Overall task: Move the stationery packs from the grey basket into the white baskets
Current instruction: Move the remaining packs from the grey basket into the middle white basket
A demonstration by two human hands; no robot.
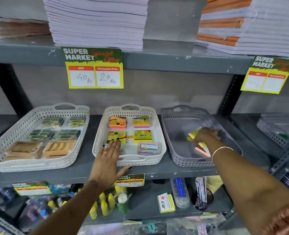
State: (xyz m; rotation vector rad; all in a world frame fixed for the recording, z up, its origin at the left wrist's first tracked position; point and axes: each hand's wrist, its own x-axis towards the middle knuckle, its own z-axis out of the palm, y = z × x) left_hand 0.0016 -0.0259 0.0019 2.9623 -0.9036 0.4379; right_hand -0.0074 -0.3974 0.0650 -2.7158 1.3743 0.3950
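Presently we note our right hand (206,135) in the grey basket (179,160), fingers closing on stationery packs (193,134) there, while left hand (109,158), fingers spread, steadies the adjacent white basket (160,145), apparently to receive them.

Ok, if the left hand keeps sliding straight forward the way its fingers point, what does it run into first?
Probably the yellow sticky-note pack in the middle white basket: the left hand lies flat over the basket's near rim, fingertips already at that pack's near edge. Whether they touch it, I can't tell.
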